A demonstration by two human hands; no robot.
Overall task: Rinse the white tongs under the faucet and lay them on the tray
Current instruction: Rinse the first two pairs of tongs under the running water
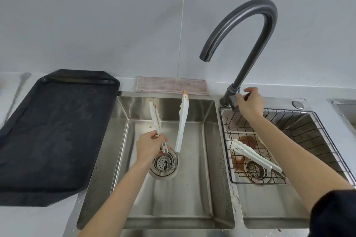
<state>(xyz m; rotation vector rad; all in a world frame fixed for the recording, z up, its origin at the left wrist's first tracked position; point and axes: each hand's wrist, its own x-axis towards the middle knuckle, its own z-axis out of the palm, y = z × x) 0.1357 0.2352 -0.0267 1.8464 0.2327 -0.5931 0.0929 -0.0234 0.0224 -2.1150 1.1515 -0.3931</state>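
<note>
Sink basin (pixel 210 159) surrounds held tongs (pixel 182 121).

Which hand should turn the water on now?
The right hand. It already rests on the faucet handle at its base, so it could probably turn it. The left hand is busy holding the white tongs open over the left basin, and no water is running.
</note>
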